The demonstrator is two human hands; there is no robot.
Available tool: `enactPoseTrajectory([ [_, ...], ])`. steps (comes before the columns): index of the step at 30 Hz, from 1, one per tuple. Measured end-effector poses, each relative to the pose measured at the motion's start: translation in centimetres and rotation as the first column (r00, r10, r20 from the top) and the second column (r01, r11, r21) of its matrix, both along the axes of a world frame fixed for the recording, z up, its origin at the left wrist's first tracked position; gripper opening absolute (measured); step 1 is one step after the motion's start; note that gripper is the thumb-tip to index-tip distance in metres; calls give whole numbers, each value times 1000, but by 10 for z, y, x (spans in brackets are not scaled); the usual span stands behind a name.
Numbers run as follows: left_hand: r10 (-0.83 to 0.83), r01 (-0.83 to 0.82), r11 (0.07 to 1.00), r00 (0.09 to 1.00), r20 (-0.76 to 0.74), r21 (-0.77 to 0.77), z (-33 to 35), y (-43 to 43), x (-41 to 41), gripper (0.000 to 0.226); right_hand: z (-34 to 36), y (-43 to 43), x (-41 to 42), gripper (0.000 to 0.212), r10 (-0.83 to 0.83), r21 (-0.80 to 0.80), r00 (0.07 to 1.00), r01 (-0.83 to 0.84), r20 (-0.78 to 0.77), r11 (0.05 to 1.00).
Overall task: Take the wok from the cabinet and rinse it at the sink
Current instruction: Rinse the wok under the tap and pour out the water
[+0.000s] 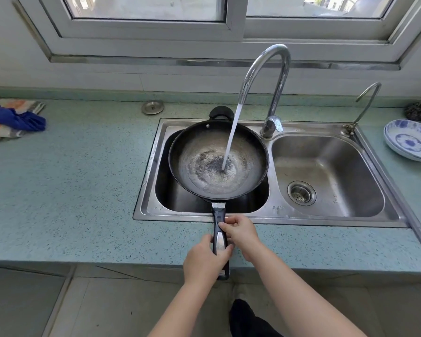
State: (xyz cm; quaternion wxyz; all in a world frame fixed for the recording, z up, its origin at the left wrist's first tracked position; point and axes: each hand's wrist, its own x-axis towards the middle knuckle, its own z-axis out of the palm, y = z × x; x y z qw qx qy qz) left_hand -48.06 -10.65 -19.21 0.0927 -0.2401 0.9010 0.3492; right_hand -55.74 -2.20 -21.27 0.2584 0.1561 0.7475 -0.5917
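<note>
Water [231, 139] from the tall faucet [267, 76] streams into a dark wok [204, 161] covering most of the left sink [146, 190] basin, hiding its drain. The wok's centre looks worn and speckled. Both hands grip its handle [220, 237], left hand [204, 261] nearer, right hand [242, 235] farther, fingers curled closed.

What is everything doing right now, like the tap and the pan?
Big tap: on, water running.
Wok: over the left basin, catching water.
Left hand: gripping the wok handle.
Right hand: gripping the handle too.
Right basin: empty.
Small tap: off.
</note>
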Motion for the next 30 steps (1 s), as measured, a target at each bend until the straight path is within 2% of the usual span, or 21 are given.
enactPoseTrajectory([
  [5, -15, 15, 1000, 1000, -13, 6, -3, 0, 2, 46, 4, 4, 3, 23, 60, 53, 997, -57, -53, 997],
  [10, -44, 27, 988, 993, -112, -152, 0, -2, -5, 51, 4, 15, -8, 11, 106, 116, 984, -90, -143, 989],
  [14, -161, 101, 966, 956, -247, -237, 6, -2, -26, 41, 15, 35, -36, 10, 85, 150, 969, -50, -233, 987],
  [18, -299, 196, 916, 915, -270, -350, 7, 12, -55, 50, 28, 58, -71, 14, 78, 208, 944, -10, -322, 978],
  [25, -443, 293, 825, 866, -233, -483, 17, 45, -121, 45, 46, 99, -128, 33, 212, 429, 860, 9, -465, 903],
  [30, -478, 320, 813, 844, -244, -486, 21, 66, -171, 44, 44, 123, -170, 38, 349, 555, 761, 17, -547, 832],
])
